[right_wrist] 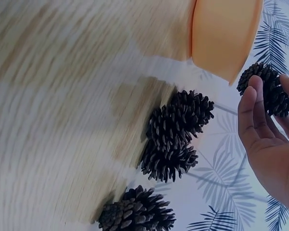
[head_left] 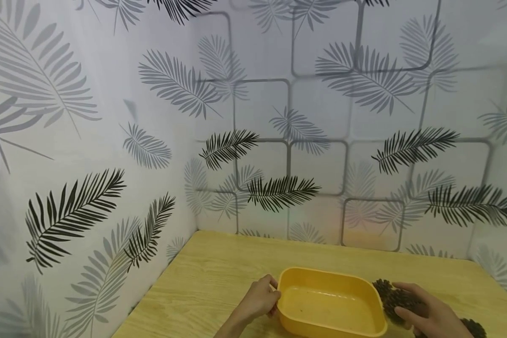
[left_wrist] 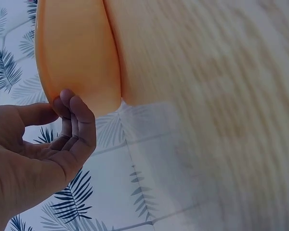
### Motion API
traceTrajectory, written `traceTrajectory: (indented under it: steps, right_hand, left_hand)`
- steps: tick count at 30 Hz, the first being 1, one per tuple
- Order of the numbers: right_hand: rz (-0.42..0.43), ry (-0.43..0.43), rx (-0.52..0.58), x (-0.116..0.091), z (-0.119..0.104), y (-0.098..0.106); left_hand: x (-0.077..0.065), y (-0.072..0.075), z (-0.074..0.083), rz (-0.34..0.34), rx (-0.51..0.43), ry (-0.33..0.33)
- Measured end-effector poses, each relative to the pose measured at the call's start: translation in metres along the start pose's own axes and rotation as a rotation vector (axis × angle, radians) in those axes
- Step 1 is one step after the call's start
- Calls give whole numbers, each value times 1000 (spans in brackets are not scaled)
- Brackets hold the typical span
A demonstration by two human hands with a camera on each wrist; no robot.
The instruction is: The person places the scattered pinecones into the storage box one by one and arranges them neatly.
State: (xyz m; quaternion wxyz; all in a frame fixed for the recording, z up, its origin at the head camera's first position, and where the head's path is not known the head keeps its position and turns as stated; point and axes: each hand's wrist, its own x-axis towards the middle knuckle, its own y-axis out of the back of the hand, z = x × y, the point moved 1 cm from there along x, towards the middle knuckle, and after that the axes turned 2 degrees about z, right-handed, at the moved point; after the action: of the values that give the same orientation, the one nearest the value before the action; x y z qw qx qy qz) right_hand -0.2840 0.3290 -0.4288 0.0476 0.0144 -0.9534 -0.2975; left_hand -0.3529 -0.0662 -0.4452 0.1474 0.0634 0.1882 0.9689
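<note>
A yellow plastic basin (head_left: 329, 307) stands upright on the table with nothing lying in it. At its left end my left hand (head_left: 257, 298) pinches the rim, thumb on one side and curled fingers on the other, as the left wrist view shows up close on the basin wall (left_wrist: 82, 53). Just off the basin's right end, my right hand (head_left: 437, 314) holds a dark brown pine cone (right_wrist: 260, 77) between thumb and fingers. In the right wrist view this pine cone appears raised above the table, near the basin's end.
Several more pine cones (right_wrist: 168, 127) lie on the table to the right, partly hidden by my right hand in the head view; another pine cone (right_wrist: 135, 211) sits apart from them. The light wood-grain table (head_left: 219, 263) meets a leaf-patterned wall covering (head_left: 262, 112) behind and at left.
</note>
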Motion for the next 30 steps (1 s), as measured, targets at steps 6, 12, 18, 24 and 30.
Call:
traceTrajectory:
  steps: [6,12,18,24,30]
  right_hand:
    - [-15,10,-1,2,-1,0]
    - [3,-11,23,3,-5,-3]
    - [16,-6,39,5,-11,-8]
    - [-24,65,92,7,-13,-13]
    - [-34,69,130,9,-16,-17]
  left_hand:
    - [5,-1,-6,-3,-10,8]
    - [3,0,-4,-9,-10,3]
    - [2,1,1,-8,-5,13]
    - [-1,1,0,-6,-23,12]
    - [0,2,-2,-10,-29,10]
